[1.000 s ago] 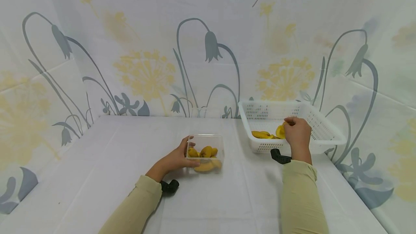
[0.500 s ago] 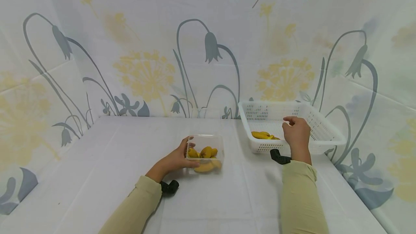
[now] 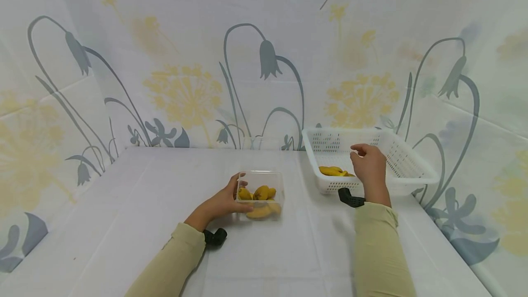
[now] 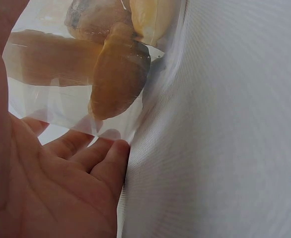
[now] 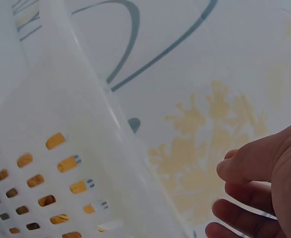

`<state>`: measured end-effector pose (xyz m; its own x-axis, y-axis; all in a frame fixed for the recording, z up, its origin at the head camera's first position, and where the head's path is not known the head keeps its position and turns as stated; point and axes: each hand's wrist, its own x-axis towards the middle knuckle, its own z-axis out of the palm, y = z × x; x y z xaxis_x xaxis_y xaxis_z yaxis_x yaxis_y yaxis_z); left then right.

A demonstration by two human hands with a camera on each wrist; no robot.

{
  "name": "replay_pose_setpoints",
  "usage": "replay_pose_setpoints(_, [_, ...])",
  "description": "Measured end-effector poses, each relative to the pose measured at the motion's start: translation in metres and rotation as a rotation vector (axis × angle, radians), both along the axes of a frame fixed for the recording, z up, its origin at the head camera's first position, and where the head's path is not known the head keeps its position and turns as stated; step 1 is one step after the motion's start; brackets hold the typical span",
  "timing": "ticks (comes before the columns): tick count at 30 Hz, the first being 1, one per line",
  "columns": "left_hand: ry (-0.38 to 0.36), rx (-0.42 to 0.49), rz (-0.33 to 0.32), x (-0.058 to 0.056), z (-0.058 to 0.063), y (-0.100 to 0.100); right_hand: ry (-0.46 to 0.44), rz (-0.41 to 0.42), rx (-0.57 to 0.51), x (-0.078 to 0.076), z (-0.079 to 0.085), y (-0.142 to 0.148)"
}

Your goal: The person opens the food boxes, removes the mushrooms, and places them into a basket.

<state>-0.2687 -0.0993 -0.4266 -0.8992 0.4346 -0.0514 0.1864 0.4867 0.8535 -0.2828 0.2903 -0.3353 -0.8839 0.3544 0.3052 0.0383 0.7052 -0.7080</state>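
Note:
My left hand (image 3: 224, 201) grips a clear plastic box (image 3: 260, 179) on the table, its thumb at the front and its fingers along the left side. Inside lie several small yellow banana-like fruits (image 3: 261, 193), also seen through the wall in the left wrist view, where the fingertips touch the box. My right hand (image 3: 371, 165) hovers over the white perforated basket (image 3: 416, 180), fingers loosely bent. Nothing shows between its thumb and fingers (image 5: 245, 196) in the right wrist view. More yellow banana-like fruits (image 3: 332, 171) lie in the basket's left front; the hand may hide others.
Another clear container (image 3: 261, 143) stands at the back of the white-covered table (image 3: 144, 223), against the flower-printed backdrop (image 3: 185, 35). The basket's raised rim stands near the right hand. Each wrist carries a black camera mount (image 3: 215, 237).
A yellow fruit pinched in the right hand a second ago is no longer seen in its fingers. The right hand has since shifted slightly left. The left hand and box have stayed put.

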Motion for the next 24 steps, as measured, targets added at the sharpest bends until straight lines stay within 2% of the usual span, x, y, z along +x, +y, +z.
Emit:
replay_pose_setpoints(14, [0.014,0.014,-0.003,-0.001,-0.003,-0.001,0.025,0.134,0.084,0.003,0.009,-0.022])
replay_pose_setpoints(24, [0.013,0.021,-0.012,-0.001,-0.003,-0.001,0.044,0.22,0.13,0.0,0.01,-0.04])
